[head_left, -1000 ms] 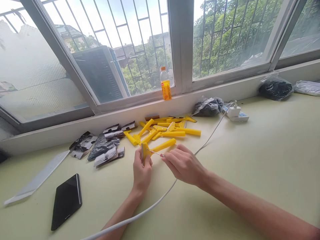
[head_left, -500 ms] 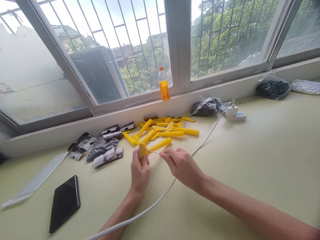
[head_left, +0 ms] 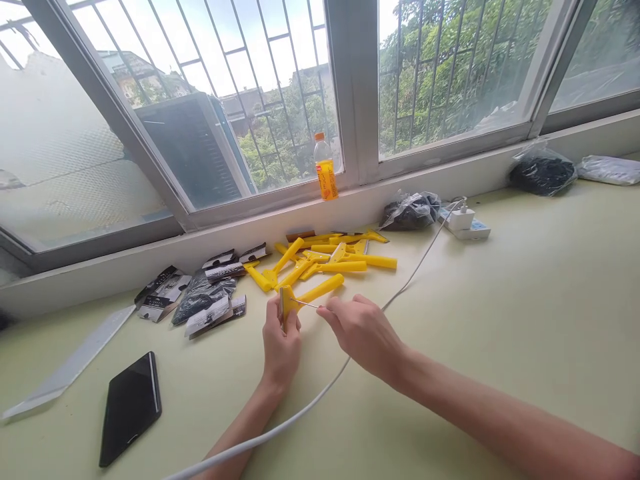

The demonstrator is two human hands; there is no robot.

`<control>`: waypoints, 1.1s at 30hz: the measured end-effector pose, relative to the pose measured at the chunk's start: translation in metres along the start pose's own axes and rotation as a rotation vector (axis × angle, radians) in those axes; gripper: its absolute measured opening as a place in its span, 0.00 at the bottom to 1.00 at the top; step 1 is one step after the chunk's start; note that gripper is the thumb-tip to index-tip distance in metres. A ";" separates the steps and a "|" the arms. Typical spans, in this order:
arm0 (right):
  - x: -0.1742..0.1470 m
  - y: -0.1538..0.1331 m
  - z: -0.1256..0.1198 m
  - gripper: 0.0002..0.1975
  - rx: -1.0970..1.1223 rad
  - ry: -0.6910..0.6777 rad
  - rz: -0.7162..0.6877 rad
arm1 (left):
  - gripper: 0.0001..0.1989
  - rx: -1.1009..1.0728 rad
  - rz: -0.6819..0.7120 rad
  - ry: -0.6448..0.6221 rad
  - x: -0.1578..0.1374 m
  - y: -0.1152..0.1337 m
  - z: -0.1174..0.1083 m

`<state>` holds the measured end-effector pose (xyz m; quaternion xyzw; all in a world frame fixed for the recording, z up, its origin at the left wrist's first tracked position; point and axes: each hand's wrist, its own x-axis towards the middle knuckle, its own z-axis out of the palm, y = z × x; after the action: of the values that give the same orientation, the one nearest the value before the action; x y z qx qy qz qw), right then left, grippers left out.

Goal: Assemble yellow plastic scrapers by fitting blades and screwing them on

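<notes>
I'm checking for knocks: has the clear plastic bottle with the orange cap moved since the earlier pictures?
No; the bottle keeps its place beside the grey upright window post; the whole view shifted slightly.

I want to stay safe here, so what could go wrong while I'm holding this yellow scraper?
The thin metal tool in your right hand meets the head of the yellow scraper near your left hand; if it slips, it could jab you.
The metal edge sits beside that same hand and, if sharp, might nick it.
The white cable passes beneath your right hand, so that arm could snag it and tug the charger.
</notes>
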<state>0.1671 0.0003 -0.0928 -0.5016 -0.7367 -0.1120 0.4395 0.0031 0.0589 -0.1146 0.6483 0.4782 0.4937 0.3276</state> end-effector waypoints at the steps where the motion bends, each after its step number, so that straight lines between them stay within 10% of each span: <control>1: 0.000 0.000 -0.001 0.17 0.041 -0.026 0.021 | 0.11 -0.003 -0.003 0.002 0.000 0.000 0.000; 5: 0.001 -0.002 -0.003 0.05 0.134 -0.129 0.045 | 0.11 -0.025 -0.010 0.015 0.001 -0.001 0.000; 12: 0.000 0.005 0.003 0.22 -0.023 -0.042 -0.010 | 0.11 0.034 0.019 0.008 0.000 -0.001 -0.001; 20: 0.000 -0.006 -0.003 0.07 0.081 -0.147 0.079 | 0.10 -0.002 -0.007 0.020 0.001 0.001 -0.002; 28: -0.001 0.002 0.000 0.22 0.011 -0.170 0.137 | 0.08 0.047 0.014 0.013 0.000 0.002 -0.002; 33: 0.002 -0.009 -0.010 0.05 0.220 -0.253 0.179 | 0.10 -0.022 0.004 0.015 0.001 0.001 -0.001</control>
<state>0.1651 -0.0083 -0.0827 -0.5243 -0.7462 0.0726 0.4039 0.0022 0.0593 -0.1133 0.6418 0.4737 0.5047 0.3301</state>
